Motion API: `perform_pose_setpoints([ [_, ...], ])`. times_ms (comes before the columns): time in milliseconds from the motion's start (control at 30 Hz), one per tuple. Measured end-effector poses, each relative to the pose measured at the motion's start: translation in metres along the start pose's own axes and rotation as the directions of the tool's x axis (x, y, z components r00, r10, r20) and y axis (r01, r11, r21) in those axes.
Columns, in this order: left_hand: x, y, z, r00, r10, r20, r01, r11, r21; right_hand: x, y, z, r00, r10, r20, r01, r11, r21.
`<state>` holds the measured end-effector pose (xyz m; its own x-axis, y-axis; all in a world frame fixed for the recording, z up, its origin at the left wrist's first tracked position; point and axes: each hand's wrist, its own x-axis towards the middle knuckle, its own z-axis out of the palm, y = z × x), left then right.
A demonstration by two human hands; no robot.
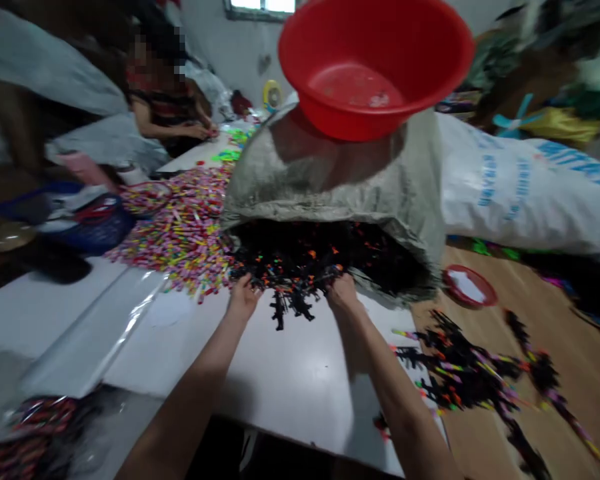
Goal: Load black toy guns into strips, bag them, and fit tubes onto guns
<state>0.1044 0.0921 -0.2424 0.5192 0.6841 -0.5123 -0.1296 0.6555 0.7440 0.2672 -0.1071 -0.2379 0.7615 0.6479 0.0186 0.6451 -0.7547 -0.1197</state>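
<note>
A grey woven sack (pixel 285 180) lies on the white table with its wide mouth facing me. Small black toy guns (pixel 300 270) with orange parts spill from it, and a few hang over the lower lip onto the tabletop. At the left of the opening, my left hand (pixel 245 295) is closed on the edge of the pile. My right hand (pixel 344 292) has its fingers curled into the toy guns at the right of the spill, close to the sack's lip. The fingertips of both hands are partly hidden among the black pieces.
A red basin (pixel 325 123) rests on top of the sack. Colourful small sticks (pixel 180 227) lie heaped at left, beside a blue basket (pixel 97 223). Assembled toy guns (pixel 470 373) lie on cardboard at right, near a red dish (pixel 485 297). A person (pixel 167 107) sits at the back left.
</note>
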Motion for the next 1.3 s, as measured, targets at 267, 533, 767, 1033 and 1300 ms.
perform_pose_setpoints([
  [267, -0.051, 0.000, -0.056, 0.992, 0.092, 0.084, -0.115, 0.936, 0.333, -0.064, -0.002, -0.013, 0.999, -0.003, 0.050, 0.010, 0.992, -0.126],
  [533, 0.004, 0.106, -0.069, 0.870, 0.439, 0.225, -0.447, 0.511, 0.734, -0.103, -0.069, 0.024, 0.977, -0.088, -0.193, 0.106, 0.991, 0.082],
  [767, 0.041, 0.118, -0.071, 0.829, 0.374, 0.415, -0.475, 0.082, 0.876, -0.111, -0.080, 0.046, 0.943, -0.027, -0.333, 0.101, 0.973, 0.209],
  [1033, 0.031, 0.144, -0.098, 0.799, 0.274, 0.536, -0.470, -0.271, 0.840, -0.112, -0.076, 0.040, 0.928, 0.035, -0.370, 0.100, 0.936, 0.338],
  [1300, 0.030, 0.138, -0.092, 0.783, 0.074, 0.617, -0.517, -0.475, 0.712, -0.111, -0.136, 0.019, 0.759, -0.213, -0.615, 0.449, 0.855, 0.258],
])
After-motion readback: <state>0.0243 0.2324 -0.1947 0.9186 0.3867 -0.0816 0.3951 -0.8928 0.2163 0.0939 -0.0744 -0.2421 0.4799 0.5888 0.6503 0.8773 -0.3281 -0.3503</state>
